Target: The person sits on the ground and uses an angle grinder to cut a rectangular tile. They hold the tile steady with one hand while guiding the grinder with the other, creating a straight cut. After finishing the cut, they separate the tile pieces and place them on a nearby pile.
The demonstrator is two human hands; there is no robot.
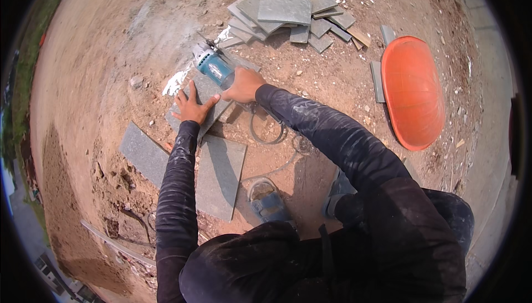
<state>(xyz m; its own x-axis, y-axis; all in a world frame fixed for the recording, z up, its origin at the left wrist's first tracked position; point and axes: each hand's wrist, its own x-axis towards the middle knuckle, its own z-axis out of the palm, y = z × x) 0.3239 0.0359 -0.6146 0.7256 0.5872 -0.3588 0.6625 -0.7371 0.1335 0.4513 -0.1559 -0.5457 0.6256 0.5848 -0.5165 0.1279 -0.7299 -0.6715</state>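
Observation:
My left hand lies flat with spread fingers on a grey stone slab resting on the sandy ground. My right hand grips the body of a teal angle grinder, whose disc end sits at the slab's far edge. Pale dust lies beside the slab to the left. The grinder's black cable loops on the ground under my right forearm.
Two more grey slabs lie nearer me, by my sandalled left foot. A pile of cut grey slabs sits farther off. An orange tub lies upturned to the right. A pale pipe lies lower left.

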